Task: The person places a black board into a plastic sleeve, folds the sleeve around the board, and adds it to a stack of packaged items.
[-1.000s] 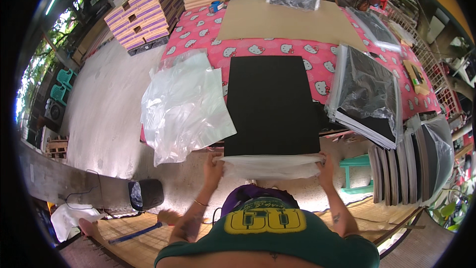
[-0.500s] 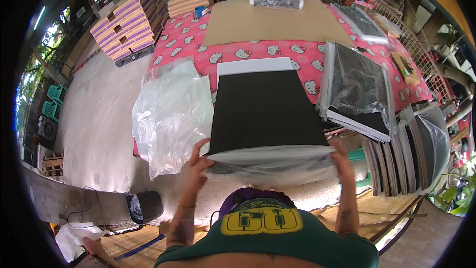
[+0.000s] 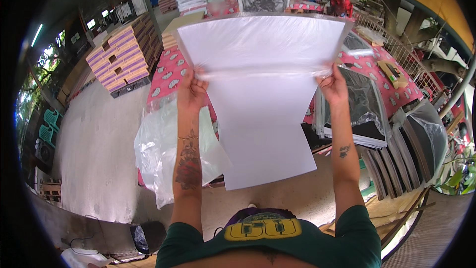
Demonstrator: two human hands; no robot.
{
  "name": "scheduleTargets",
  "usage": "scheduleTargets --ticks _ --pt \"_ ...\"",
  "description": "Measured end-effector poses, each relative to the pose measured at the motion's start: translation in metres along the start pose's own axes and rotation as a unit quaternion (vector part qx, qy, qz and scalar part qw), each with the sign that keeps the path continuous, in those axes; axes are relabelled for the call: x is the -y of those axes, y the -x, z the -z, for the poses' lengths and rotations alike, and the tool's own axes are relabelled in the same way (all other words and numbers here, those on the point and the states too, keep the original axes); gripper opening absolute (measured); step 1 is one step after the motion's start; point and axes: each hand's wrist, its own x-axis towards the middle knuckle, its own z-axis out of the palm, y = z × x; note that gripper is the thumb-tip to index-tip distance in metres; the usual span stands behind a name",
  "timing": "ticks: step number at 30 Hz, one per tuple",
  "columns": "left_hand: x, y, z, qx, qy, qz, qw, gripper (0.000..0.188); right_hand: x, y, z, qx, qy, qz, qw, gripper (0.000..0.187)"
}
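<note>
A: The board (image 3: pixel 263 119) is up off the bench, held in the air in front of the chest, white face toward the camera, with a clear bag (image 3: pixel 263 39) over its far half. The bag's mouth crosses the board at hand height.

B: And the hands?

A: The left hand (image 3: pixel 192 89) grips the board's left edge at the bag's mouth, fingers curled and pinching film against board. The right hand (image 3: pixel 333 85) does the same on the right edge. Both are level with each other.

B: How should the bagging go, in your view?

A: I'd keep the two pinches level so the film slides evenly, and hold the board flat rather than bowed. A tilt would likely snag a corner in the film.

B: What about room?

A: The near edge of the board hangs free above the near edge of the bench (image 3: pixel 171 72), with floor (image 3: pixel 99 159) below it. To the left, a heap of loose bags (image 3: pixel 163 149) droops over the bench's near left corner, just beside the left forearm. To the right, a stack of bagged boards (image 3: pixel 362 114) sits near the right edge, with more boards (image 3: pixel 396 154) leaning on end beyond it. So I judge straight down and toward the body the freest path; sideways is tight on both sides.

B: And farther back?

A: Pallets of stacked goods (image 3: pixel 124 54) stand well apart, at the far left.
</note>
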Motion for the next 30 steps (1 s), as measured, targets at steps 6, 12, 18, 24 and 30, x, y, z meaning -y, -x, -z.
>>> scheduleTargets --ticks 6,12,18,24,30 --pt "0.040 0.014 0.132 -0.124 -0.042 0.038 0.991 0.009 -0.098 -0.012 0.086 -0.182 -0.089 -0.019 0.979 0.020" --pt "0.097 0.052 0.173 -0.119 -0.098 0.119 0.981 0.013 -0.102 0.036 0.209 -0.224 0.031 -0.034 0.974 0.021" --pt "0.070 0.091 0.196 -0.188 -0.190 0.127 0.955 0.037 -0.140 0.067 0.157 -0.321 0.285 -0.029 0.903 0.024" --pt "0.115 0.067 0.181 -0.089 -0.491 0.040 0.865 0.013 -0.097 0.076 0.168 -0.171 0.384 0.068 0.905 0.025" --pt "0.205 0.050 0.026 0.054 -0.436 0.069 0.896 0.017 0.067 0.090 0.198 -0.296 0.354 0.108 0.881 0.022"
